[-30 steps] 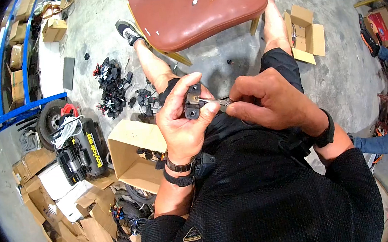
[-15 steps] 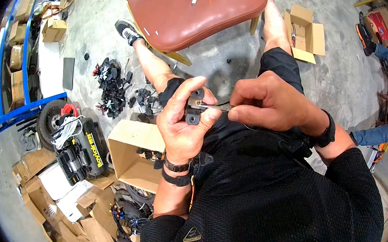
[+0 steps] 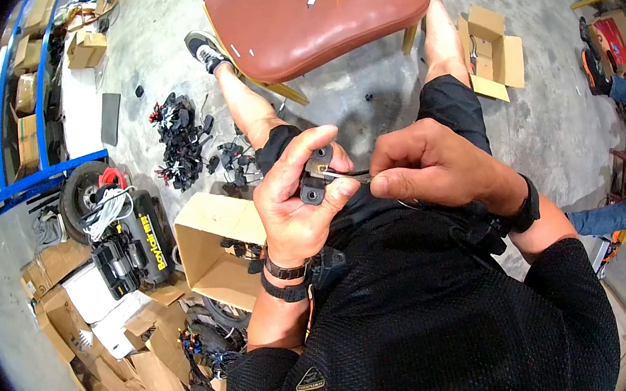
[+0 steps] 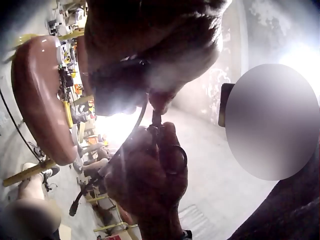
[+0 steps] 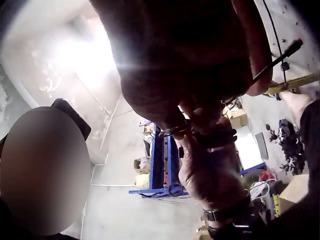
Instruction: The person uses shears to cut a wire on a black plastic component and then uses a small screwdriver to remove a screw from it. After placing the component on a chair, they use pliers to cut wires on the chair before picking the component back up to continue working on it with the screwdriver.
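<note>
In the head view my left hand (image 3: 296, 197) holds a small black plastic housing (image 3: 313, 195) with a round hole at each end and a brass-coloured spot in its middle. My right hand (image 3: 441, 165) pinches a slim metal tool, whose bright tip (image 3: 332, 172) reaches the housing's middle. A loop (image 4: 184, 161) like a scissor handle shows at the right hand in the left wrist view; the exact kind of tool I cannot tell. A thin black cable (image 4: 136, 131) runs from the housing past the right hand to a small end connector (image 4: 74, 208).
A brown padded stool (image 3: 324, 20) with tape rolls stands ahead, between the feet. Black cabled parts (image 3: 180, 145) lie on the floor at left. An open carton (image 3: 216, 222) stands by my left forearm, another (image 3: 490, 52) at right. A second person's leg (image 3: 609, 217) shows far right.
The left hand and housing have shifted slightly right and the housing has tilted a little. The right hand has rotated slightly, the tool staying at the housing's middle. The other person has moved.
</note>
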The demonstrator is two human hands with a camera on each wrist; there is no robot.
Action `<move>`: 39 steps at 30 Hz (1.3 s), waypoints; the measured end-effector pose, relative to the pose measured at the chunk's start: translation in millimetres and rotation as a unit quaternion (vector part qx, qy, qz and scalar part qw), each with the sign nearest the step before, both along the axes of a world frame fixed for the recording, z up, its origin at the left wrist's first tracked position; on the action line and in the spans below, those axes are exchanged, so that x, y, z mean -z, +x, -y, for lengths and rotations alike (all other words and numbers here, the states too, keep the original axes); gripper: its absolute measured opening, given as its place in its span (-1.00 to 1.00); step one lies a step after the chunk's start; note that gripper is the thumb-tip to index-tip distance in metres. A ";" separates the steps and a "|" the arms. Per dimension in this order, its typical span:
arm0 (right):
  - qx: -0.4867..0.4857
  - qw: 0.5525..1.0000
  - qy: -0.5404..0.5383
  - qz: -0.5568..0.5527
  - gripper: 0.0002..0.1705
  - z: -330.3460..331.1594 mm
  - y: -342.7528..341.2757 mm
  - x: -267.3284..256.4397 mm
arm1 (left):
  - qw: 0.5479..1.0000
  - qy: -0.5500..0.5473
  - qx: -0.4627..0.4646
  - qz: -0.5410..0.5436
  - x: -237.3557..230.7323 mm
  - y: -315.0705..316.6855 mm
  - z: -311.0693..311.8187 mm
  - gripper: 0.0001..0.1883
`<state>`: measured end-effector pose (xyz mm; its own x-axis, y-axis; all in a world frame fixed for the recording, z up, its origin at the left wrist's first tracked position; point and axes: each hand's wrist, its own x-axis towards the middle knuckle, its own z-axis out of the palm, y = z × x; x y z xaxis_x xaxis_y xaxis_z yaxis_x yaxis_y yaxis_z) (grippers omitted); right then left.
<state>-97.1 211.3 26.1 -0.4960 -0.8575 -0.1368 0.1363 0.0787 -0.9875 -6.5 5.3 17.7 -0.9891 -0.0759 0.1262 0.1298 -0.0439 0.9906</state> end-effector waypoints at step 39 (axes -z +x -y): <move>-0.059 0.976 -0.037 0.204 -0.65 -6.3 -6.9 12.0 | 0.999 -0.021 0.024 0.015 -8.9 -7.0 -6.7 -0.41</move>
<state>-104.0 217.6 14.1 -0.3103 -0.9204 -0.2379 0.5138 0.0482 -0.8566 -13.5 12.0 26.6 -0.9949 -0.0234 0.0983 0.0985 -0.0079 0.9951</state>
